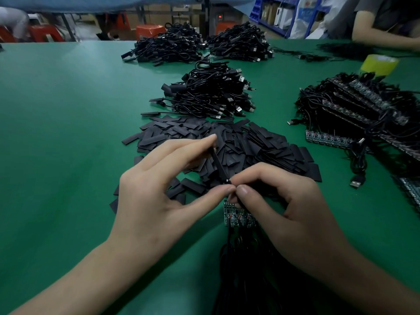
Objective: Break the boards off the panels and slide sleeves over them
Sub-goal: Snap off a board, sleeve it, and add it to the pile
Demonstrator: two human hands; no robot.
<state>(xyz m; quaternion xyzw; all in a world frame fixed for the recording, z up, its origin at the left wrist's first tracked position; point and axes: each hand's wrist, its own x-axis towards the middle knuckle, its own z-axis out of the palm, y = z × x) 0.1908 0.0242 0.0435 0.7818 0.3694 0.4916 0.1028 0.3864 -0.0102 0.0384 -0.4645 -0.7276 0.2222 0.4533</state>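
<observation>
My left hand [156,189] pinches a flat black sleeve [219,165] between thumb and forefinger, holding it on edge above the sleeve pile. My right hand [284,201] pinches something small at the sleeve's lower end, fingers curled; the piece itself is mostly hidden. Below the fingertips lies a panel of small green boards [237,218] with black cables [247,269] trailing toward me. A loose pile of black sleeves [238,142] spreads just beyond both hands.
A heap of sleeved USB cables [211,94] sits behind the sleeves, with two more heaps [200,44] farther back. Stacked board panels with cables [363,110] and a yellow tape roll [379,64] lie right. Another person's arm [384,35] rests at the far right. The green mat [63,133] stretches left.
</observation>
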